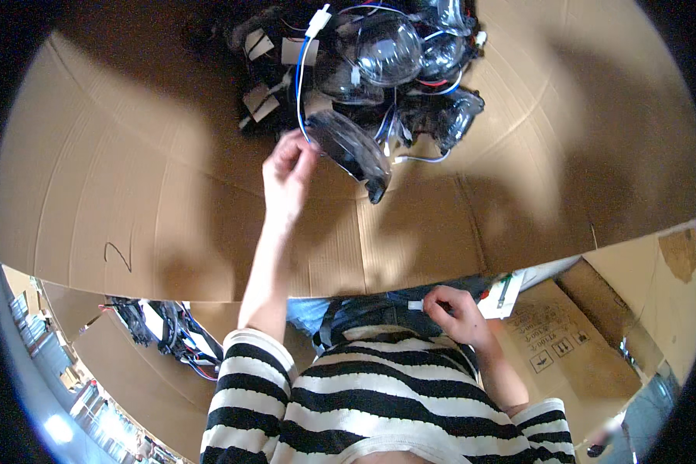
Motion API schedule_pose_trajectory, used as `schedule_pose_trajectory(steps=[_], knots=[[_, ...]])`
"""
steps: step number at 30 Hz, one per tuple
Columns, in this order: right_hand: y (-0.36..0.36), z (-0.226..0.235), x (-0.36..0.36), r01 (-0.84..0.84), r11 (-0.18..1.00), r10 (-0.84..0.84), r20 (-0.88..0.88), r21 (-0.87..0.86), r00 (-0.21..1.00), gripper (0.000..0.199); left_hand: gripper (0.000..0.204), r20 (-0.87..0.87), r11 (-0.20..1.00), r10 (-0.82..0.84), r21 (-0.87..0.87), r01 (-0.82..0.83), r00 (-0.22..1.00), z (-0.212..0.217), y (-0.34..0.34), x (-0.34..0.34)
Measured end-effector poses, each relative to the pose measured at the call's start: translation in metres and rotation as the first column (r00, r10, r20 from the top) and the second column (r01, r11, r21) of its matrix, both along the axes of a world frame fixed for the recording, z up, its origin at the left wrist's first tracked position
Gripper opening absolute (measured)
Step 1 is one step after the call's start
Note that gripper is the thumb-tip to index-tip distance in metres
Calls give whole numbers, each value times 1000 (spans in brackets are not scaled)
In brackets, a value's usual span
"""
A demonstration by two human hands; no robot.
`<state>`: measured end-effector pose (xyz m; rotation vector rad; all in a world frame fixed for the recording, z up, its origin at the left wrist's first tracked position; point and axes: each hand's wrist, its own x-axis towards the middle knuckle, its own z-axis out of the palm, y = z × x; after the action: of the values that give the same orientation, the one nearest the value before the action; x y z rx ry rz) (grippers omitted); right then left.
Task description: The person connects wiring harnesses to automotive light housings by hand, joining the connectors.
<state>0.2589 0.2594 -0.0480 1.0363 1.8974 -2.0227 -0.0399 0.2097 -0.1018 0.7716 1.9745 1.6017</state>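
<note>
My left hand (290, 166) reaches over the wall of a large cardboard box, its fingers closed on the edge of a lamp unit (348, 147) with a clear lens and black housing. A blue and white wire pair (299, 85) arcs up from the lamp by my fingers to a white plug (317, 22). Beyond it lies a pile of similar lamps (390, 50), with clear domed lenses, loose wires and pale labels. Close to my waist, my right hand (455, 313) has its fingers curled in a pinch at a small white piece (416, 305), whose kind I cannot make out.
The tall box wall (348, 259) curves between my body and the pile. At the lower left, another carton (124, 356) stands by more black wired parts (166, 329). A printed carton (557, 348) and a white sheet (501, 298) are at my right.
</note>
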Motion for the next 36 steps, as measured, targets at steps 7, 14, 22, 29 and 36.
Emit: schedule_pose_trajectory(steps=[7,14,22,29,36], knots=[[-13,10,12,-54,994,63,-92,97,994,11,7,452,995,73,22,-93,889,16,-58,99],[-23,32,13,-178,972,197,-116,155,974,7,11,397,936,39,-335,105,917,20,-150,116],[-39,42,-14,-270,934,330,-277,234,902,5,40,582,916,-98,-265,302,807,40,-190,146],[-50,24,-41,-317,946,321,-289,62,902,8,30,662,741,-596,236,628,454,37,-189,126],[-49,15,-44,-379,922,345,-275,-81,897,9,31,545,718,-686,402,568,482,46,-179,118]])
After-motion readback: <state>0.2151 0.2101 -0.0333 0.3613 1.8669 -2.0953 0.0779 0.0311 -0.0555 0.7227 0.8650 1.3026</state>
